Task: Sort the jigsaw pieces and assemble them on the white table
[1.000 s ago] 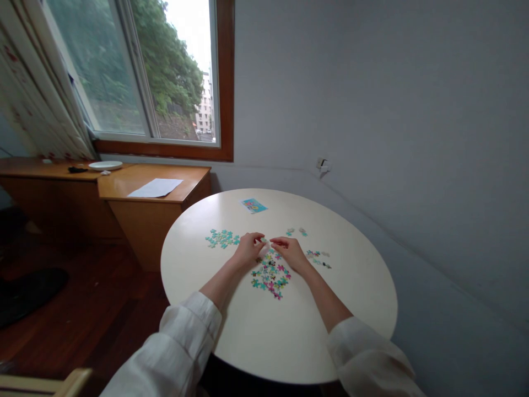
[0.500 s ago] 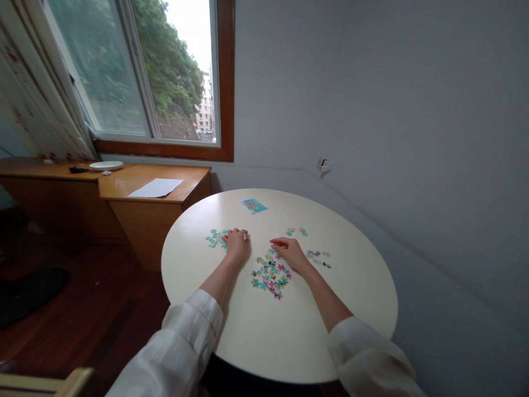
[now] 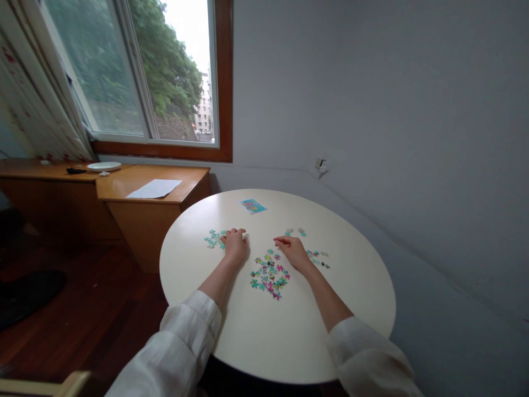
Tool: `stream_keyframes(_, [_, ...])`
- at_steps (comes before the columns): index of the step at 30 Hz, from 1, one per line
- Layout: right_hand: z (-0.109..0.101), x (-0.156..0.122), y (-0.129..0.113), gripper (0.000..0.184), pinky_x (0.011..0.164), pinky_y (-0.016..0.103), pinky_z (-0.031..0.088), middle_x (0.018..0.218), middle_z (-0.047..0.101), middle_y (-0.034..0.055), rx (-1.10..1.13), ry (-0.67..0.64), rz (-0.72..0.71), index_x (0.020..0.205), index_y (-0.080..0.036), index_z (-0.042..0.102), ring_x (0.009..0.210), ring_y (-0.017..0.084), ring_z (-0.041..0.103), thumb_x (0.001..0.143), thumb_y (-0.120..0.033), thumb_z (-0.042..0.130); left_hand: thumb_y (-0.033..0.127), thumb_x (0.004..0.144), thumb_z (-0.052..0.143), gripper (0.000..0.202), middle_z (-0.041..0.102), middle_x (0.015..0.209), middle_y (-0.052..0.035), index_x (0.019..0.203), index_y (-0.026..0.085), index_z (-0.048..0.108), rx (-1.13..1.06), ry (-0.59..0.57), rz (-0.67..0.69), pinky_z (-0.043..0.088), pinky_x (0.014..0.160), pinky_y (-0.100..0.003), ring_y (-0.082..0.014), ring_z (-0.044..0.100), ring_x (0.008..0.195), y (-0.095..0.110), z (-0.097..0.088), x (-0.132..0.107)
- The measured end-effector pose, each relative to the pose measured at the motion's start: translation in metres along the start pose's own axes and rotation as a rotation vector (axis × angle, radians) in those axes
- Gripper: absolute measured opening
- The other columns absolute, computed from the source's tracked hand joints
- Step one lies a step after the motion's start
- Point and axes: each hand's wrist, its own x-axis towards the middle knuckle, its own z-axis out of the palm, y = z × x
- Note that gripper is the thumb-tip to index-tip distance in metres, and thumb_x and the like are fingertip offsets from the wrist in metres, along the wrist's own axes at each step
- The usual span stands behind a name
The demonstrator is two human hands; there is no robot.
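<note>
On the round white table [image 3: 264, 342] lies a loose heap of colourful jigsaw pieces [image 3: 268, 274]. My left hand [image 3: 235, 244] rests with curled fingers on a small cluster of teal joined pieces [image 3: 213, 239] at the left; a pale piece shows at its fingertips. My right hand [image 3: 292, 249] lies beside the heap's far right edge, fingers curled and pointing left. Whether it holds a piece is hidden. Further pieces lie at the right [image 3: 317, 256] and a few beyond it [image 3: 295, 231].
A small blue picture card [image 3: 253, 206] lies at the table's far edge. A wooden sideboard [image 3: 136, 220] stands left under the window, bearing a paper sheet [image 3: 155, 188] and a white plate [image 3: 103, 166]. A grey wall runs close along the right. A chair back [image 3: 61, 384] shows bottom left.
My left hand moved left from the centre of the heap onto the teal cluster. My right hand shifted slightly away from the heap towards the far side.
</note>
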Motion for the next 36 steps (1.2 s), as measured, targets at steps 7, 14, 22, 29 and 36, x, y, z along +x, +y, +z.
stream_keyframes(7, [-0.056,0.009,0.020,0.018,0.068,0.025,0.046,0.078,0.069,0.0067,-0.422,0.262,0.171,0.078,-0.016,0.068,0.072,0.016,0.063,0.070,-0.016,0.051,0.011,0.077,0.040,0.029,0.066,0.093,-0.0069,0.096,0.017,0.060,-0.067,-0.025,0.134,0.028,0.086,-0.037,-0.0204,0.057,0.089,0.008,-0.002,-0.001])
stream_keyframes(14, [-0.090,0.001,0.036,0.019,0.055,0.021,0.041,0.070,0.067,0.0051,-0.529,0.117,0.438,0.079,-0.015,0.068,0.062,0.014,0.061,0.063,-0.023,0.063,0.013,0.078,0.038,0.032,0.066,0.096,-0.0105,0.106,0.014,0.055,0.057,-0.158,0.188,0.026,0.092,-0.039,-0.0210,0.058,0.093,0.018,-0.011,-0.011])
stream_keyframes(22, [-0.092,-0.003,0.037,0.031,0.054,0.020,0.039,0.071,0.065,0.0018,-0.562,-0.058,0.437,0.079,-0.016,0.068,0.063,0.012,0.057,0.052,-0.030,0.072,0.016,0.077,0.040,0.030,0.063,0.098,-0.0106,0.104,0.016,0.054,0.100,-0.159,0.158,0.012,0.101,-0.049,-0.0221,0.055,0.099,0.015,-0.009,-0.011])
stream_keyframes(29, [-0.088,-0.004,0.034,0.020,0.045,0.019,0.035,0.062,0.064,0.0015,-0.546,-0.003,0.472,0.073,-0.016,0.066,0.048,0.008,0.051,0.058,-0.029,0.069,0.019,0.077,0.041,0.028,0.062,0.097,-0.0111,0.100,0.016,0.056,0.091,-0.139,0.159,0.006,0.102,-0.051,-0.0228,0.054,0.099,0.012,-0.004,-0.011])
stream_keyframes(36, [-0.085,-0.006,0.021,0.011,0.042,0.020,0.033,0.050,0.059,0.0000,-0.571,0.023,0.452,0.065,-0.016,0.064,0.041,0.009,0.048,0.061,-0.027,0.065,0.011,0.075,0.042,0.025,0.061,0.099,-0.0098,0.093,0.018,0.058,-0.033,-0.052,0.194,0.006,0.105,-0.048,-0.0206,0.053,0.099,0.013,-0.003,-0.009])
